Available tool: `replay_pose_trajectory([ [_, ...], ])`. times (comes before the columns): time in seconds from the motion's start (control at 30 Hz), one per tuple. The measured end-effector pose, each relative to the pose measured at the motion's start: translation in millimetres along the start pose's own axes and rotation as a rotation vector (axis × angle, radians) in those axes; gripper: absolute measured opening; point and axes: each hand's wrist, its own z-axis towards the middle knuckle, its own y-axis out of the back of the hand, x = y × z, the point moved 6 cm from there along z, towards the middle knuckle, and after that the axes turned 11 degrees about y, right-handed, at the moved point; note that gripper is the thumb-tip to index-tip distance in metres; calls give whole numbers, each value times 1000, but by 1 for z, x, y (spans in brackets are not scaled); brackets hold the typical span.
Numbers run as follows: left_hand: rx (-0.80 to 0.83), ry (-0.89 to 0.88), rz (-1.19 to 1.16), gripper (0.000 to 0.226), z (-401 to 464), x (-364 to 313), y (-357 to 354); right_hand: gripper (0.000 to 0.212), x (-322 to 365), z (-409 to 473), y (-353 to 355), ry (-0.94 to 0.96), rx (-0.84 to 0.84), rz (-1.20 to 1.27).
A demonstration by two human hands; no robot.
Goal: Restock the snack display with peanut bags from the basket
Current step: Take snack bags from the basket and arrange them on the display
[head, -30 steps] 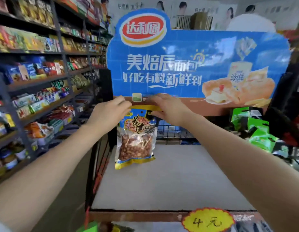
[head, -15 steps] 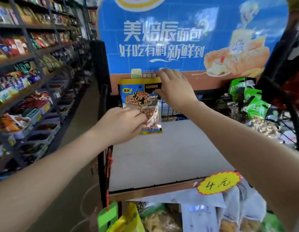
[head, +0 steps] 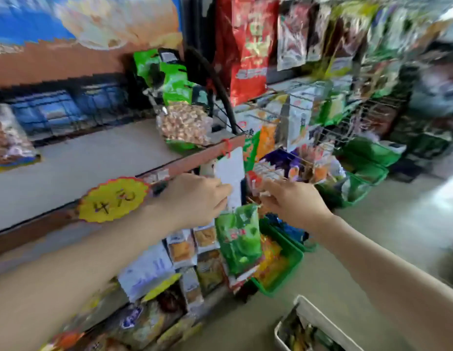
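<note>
The picture is motion-blurred. A peanut bag (head: 9,140) with a blue and yellow edge stands at the far left of the white display shelf (head: 93,168). My left hand (head: 195,198) hangs in front of the shelf's right front corner, fingers loosely curled, with nothing in it. A little to its right, my right hand (head: 294,203) is also loosely curled and holds nothing. At the bottom right the white basket (head: 315,316) stands on the floor with several bags inside, below my right forearm.
A yellow price tag (head: 114,198) sticks to the shelf's front rail. A green-topped bag of nuts (head: 185,125) lies at the shelf's right end. Wire racks with hanging snack packets (head: 296,117) and green floor baskets (head: 283,264) crowd the right side.
Both hands have let go of the peanut bag, which now stands at the shelf's back left. The hands have drawn back and right, and the view has swung right and down towards the basket.
</note>
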Motion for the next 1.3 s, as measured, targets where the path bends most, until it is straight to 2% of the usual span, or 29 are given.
replay_pose_trajectory([
  [0.07,138,-43,-49,32,24,-64,-39,28,-59,-69,-30,-163,223,23],
  [0.13,404,-37,-101,28,37,-125,-101,28,-105,-140,-54,-302,383,66],
  [0.27,743,34,-168,28,49,-221,-213,27,-172,-274,-103,-615,501,227],
  [0.4,1030,129,-295,26,40,-294,-320,24,-208,-376,-168,-814,605,315],
  [0.6,1290,171,-324,26,-4,-387,-495,22,-222,-503,-326,-1068,731,498],
  [0.7,1359,166,-335,29,-35,-427,-589,18,-211,-556,-431,-1206,769,609],
  [0.8,1381,196,-368,24,-61,-457,-672,14,-205,-588,-534,-1262,775,664],
  [0.97,1284,301,-450,29,-96,-479,-770,24,-207,-602,-676,-1257,743,657],
  [1.07,1291,415,-484,34,-122,-483,-812,45,-214,-617,-723,-1380,651,572],
  [1.13,1326,449,-489,38,-138,-486,-831,55,-220,-640,-740,-1607,557,562],
  [1.2,1350,457,-494,42,-149,-491,-843,57,-217,-660,-755,-1875,461,710],
  [1.23,1364,466,-502,43,-154,-494,-848,54,-210,-663,-763,-1930,468,820],
  [1.3,1391,536,-515,41,-163,-499,-855,51,-195,-665,-775,-1921,518,993],
])
